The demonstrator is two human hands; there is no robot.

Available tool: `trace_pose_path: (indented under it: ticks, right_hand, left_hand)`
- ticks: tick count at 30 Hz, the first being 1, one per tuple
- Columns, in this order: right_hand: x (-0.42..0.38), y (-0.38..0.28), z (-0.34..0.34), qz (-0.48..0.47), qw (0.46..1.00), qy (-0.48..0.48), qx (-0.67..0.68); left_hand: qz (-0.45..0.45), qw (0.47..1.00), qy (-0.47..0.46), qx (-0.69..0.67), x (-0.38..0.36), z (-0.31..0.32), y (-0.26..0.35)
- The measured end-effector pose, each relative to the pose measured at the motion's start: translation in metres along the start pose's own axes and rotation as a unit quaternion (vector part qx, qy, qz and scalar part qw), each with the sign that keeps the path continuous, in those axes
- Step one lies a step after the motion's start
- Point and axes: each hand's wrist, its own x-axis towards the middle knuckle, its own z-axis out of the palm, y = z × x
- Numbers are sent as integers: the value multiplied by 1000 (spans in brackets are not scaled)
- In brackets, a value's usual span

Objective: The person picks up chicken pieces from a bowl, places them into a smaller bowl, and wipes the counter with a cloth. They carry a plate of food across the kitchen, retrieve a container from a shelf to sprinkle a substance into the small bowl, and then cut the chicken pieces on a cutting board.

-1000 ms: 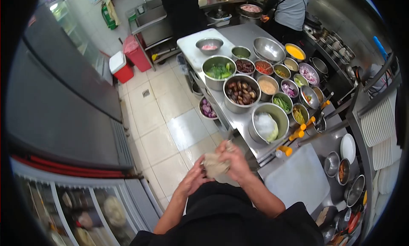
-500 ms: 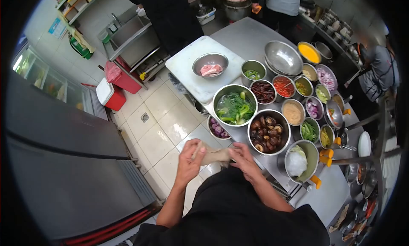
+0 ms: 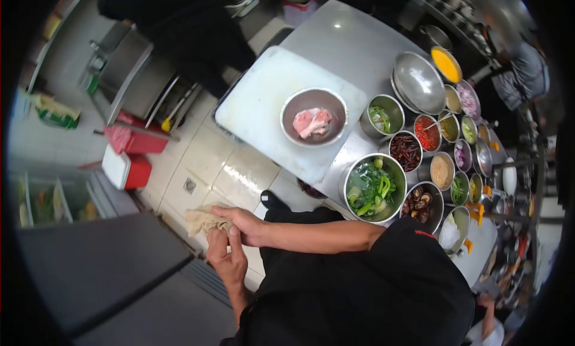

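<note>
A beige cloth (image 3: pixel 203 219) is bunched up in front of me, above the tiled floor. My right hand (image 3: pixel 244 224) reaches across my body and is closed on it from the near side. Just below, my left hand (image 3: pixel 227 259) has its fingers curled against the cloth and touches the right hand. Part of the cloth is hidden by my fingers. Beyond my hands, a metal bowl (image 3: pixel 288 121) with raw pink meat (image 3: pixel 312 123) stands on a white cutting board (image 3: pixel 251 103).
Pots of greens (image 3: pixel 372 187), mushrooms (image 3: pixel 417 205) and dried chilies (image 3: pixel 405 153) crowd the steel table (image 3: pixel 365 32) on the right. A red bin (image 3: pixel 139 171) with a white lid stands left, near a grey cabinet (image 3: pixel 108 268). Another person (image 3: pixel 179 35) stands at the back.
My view and body have turned left. Both hands have moved left with the cloth and come together; the cloth, stretched between them before, is now bunched.
</note>
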Motion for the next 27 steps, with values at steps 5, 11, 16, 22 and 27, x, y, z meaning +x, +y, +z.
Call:
trace_pose_path:
  ticks: [5,11,16,22,27]
  right_hand:
    - [15,-131,-9,-298,927,209,-88]
    - [-68,-302,-59,-537,329,631,-454]
    - [-66,-399,-189,-258,338,821,-379]
    - [-59,-444,-260,-146,126,909,-369]
    - [-82,-549,-309,-163,81,862,-473]
  left_hand:
    - [56,973,-47,-218,95,-28,-16]
    - [10,984,-139,-116,195,-3,-98]
    - [17,976,-215,-26,238,22,-135]
    - [-82,943,-309,97,233,12,-198]
    - [-176,903,-339,198,176,-17,-272]
